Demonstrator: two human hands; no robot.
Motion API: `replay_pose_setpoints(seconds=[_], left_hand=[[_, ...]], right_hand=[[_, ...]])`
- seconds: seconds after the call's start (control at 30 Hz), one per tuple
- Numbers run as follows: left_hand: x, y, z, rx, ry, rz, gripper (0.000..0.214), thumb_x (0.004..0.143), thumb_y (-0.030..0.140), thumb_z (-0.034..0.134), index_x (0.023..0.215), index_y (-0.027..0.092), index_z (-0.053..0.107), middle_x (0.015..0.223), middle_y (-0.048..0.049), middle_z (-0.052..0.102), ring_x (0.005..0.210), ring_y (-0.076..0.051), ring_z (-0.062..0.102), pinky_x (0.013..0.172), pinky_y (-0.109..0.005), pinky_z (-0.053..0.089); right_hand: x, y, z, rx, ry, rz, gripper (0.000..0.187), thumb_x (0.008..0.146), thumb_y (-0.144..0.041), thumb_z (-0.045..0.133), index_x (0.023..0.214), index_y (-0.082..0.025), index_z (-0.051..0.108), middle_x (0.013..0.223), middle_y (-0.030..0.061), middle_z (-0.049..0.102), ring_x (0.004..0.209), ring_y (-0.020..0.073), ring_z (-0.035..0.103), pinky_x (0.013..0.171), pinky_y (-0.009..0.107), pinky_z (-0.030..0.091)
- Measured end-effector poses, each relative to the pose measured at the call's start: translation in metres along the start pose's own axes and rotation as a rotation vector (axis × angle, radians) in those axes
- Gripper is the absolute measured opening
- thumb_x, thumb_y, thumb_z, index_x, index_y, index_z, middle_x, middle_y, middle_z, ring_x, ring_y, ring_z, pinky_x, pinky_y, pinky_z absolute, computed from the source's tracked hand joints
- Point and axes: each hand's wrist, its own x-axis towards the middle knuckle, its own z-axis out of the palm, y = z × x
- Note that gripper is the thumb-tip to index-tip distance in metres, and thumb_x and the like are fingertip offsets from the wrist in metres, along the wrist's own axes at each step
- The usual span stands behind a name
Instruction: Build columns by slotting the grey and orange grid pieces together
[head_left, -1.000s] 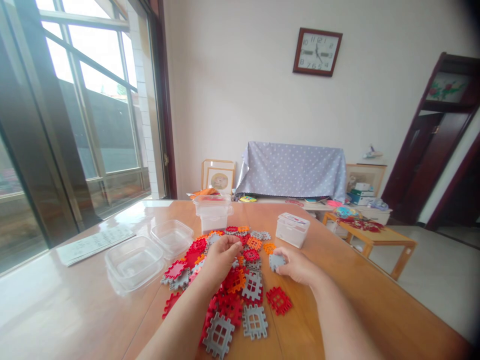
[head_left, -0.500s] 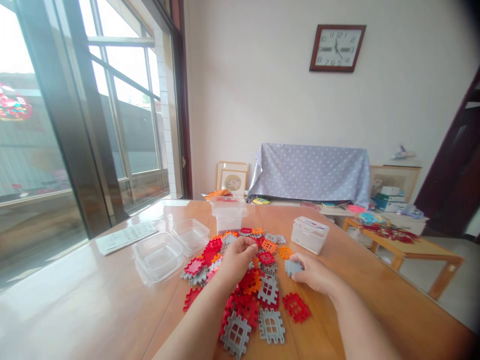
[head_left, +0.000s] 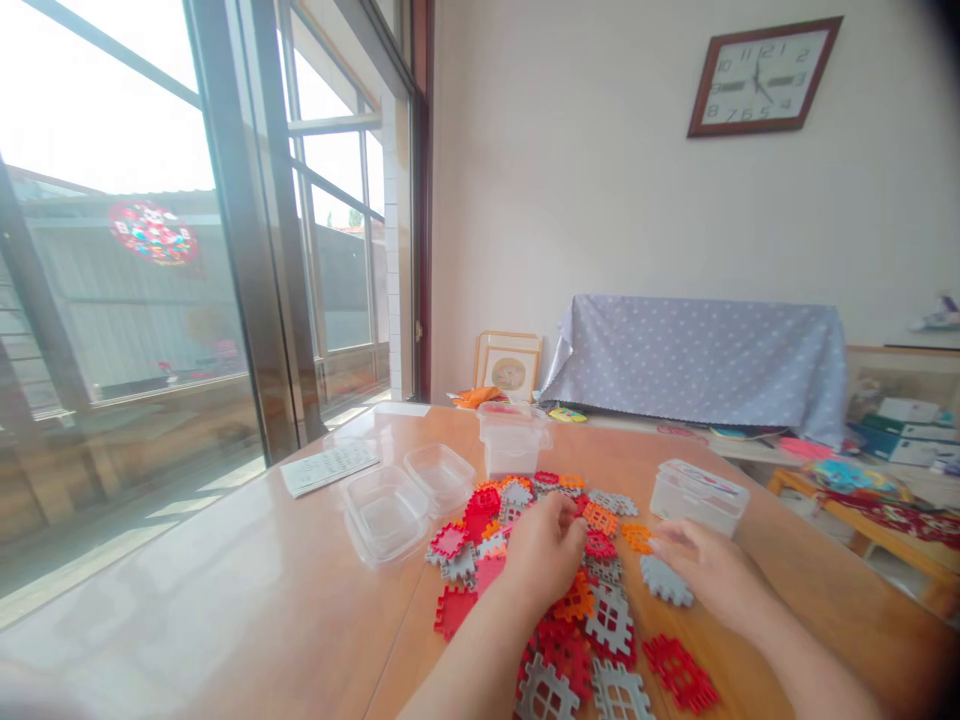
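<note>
A heap of red, orange and grey window-shaped plastic tiles (head_left: 570, 590) lies on the wooden table (head_left: 225, 610). My left hand (head_left: 546, 552) rests on the middle of the heap with its fingers curled into the tiles; what it grips is hidden. My right hand (head_left: 705, 570) lies at the heap's right edge, fingers stretched over a grey tile (head_left: 664, 581) flat on the table, fingertips touching it.
Two clear shallow tubs (head_left: 384, 515) (head_left: 444, 474) stand left of the heap, and a taller clear box (head_left: 512, 440) behind it. A lidded white box (head_left: 699, 495) sits at the right. A printed paper (head_left: 330, 467) lies by the window. A low side table (head_left: 892, 510) stands beyond.
The view has swung to the left, so everything sits further right in the picture. The grey tile that my right hand pinched now lies flat under its fingers. My left hand stays on the heap.
</note>
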Motion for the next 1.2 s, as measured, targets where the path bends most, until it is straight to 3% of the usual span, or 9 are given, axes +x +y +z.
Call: replay_pose_setpoints(seconds=[0.1,0.2,0.33,0.4,0.53,0.67,0.83,1.0,1.2], left_hand=[[-0.008,0.006,-0.004,0.265,-0.066,0.135,0.028,0.089,0.047,0.057,0.103,0.025,0.067,0.101,-0.008,0.072,0.1,-0.028,0.061,0.091,-0.044,0.044],[-0.015,0.007,-0.005,0.41,-0.152,0.188,0.044,0.08,0.062,0.062,0.103,0.026,0.071,0.109,-0.0107,0.071,0.116,-0.035,0.055,0.111,-0.06,0.027],[-0.017,0.0,-0.004,0.468,-0.242,0.131,0.071,0.067,0.075,0.064,0.119,0.026,0.069,0.13,-0.0137,0.063,0.137,-0.042,0.039,0.119,-0.068,0.002],[-0.017,-0.004,-0.002,0.482,-0.293,0.108,0.078,0.065,0.075,0.065,0.126,0.026,0.066,0.138,-0.0142,0.058,0.141,-0.043,0.034,0.119,-0.069,-0.003],[-0.015,-0.008,0.005,0.513,-0.341,0.049,0.077,0.068,0.07,0.065,0.129,0.023,0.065,0.141,-0.0158,0.056,0.142,-0.042,0.033,0.117,-0.069,0.012],[-0.013,-0.009,0.011,0.519,-0.317,0.069,0.06,0.076,0.061,0.062,0.121,0.022,0.069,0.126,-0.016,0.064,0.129,-0.039,0.045,0.108,-0.063,0.032],[-0.005,-0.01,0.012,0.499,-0.332,0.086,0.039,0.079,0.045,0.063,0.11,0.024,0.074,0.113,-0.0175,0.069,0.114,-0.04,0.052,0.097,-0.062,0.038],[0.0,-0.012,0.012,0.5,-0.307,0.076,0.028,0.08,0.034,0.061,0.102,0.024,0.074,0.107,-0.0178,0.069,0.112,-0.04,0.054,0.095,-0.06,0.039],[-0.001,-0.013,0.002,0.494,-0.212,0.069,0.019,0.082,0.026,0.057,0.093,0.023,0.072,0.106,-0.0163,0.07,0.107,-0.037,0.056,0.092,-0.055,0.04]], right_hand=[[0.0,-0.006,-0.005,-0.06,0.085,0.003,0.04,0.089,-0.061,0.053,0.103,-0.028,0.072,0.108,0.0047,0.077,0.103,0.0287,0.07,0.085,0.037,0.052],[-0.001,-0.009,-0.006,-0.117,0.171,-0.014,0.039,0.09,-0.061,0.052,0.104,-0.031,0.072,0.107,0.0039,0.077,0.101,0.0288,0.07,0.08,0.038,0.053],[0.001,-0.009,-0.001,-0.186,0.27,-0.079,0.04,0.091,-0.061,0.05,0.102,-0.03,0.073,0.107,0.0068,0.076,0.099,0.0308,0.07,0.079,0.041,0.054],[0.003,-0.007,0.003,-0.221,0.3,-0.096,0.04,0.092,-0.06,0.049,0.101,-0.03,0.073,0.107,0.0075,0.076,0.1,0.0311,0.069,0.08,0.041,0.055],[0.007,0.003,0.012,-0.256,0.279,-0.06,0.04,0.091,-0.063,0.05,0.098,-0.031,0.073,0.105,0.0062,0.076,0.098,0.0299,0.07,0.078,0.04,0.055],[0.01,0.019,0.014,-0.253,0.244,-0.048,0.04,0.092,-0.061,0.049,0.101,-0.03,0.073,0.106,0.0048,0.076,0.102,0.0293,0.068,0.083,0.04,0.054],[0.009,0.033,0.01,-0.243,0.291,0.039,0.041,0.093,-0.059,0.046,0.101,-0.029,0.073,0.106,0.006,0.076,0.1,0.0303,0.068,0.083,0.041,0.053],[0.006,0.016,0.007,-0.23,0.309,0.077,0.041,0.09,-0.06,0.046,0.098,-0.03,0.073,0.106,0.0056,0.076,0.099,0.0302,0.069,0.079,0.039,0.053],[0.002,-0.011,0.008,-0.192,0.246,0.041,0.045,0.09,-0.062,0.044,0.1,-0.029,0.074,0.105,0.0058,0.077,0.097,0.0306,0.069,0.079,0.039,0.051]])
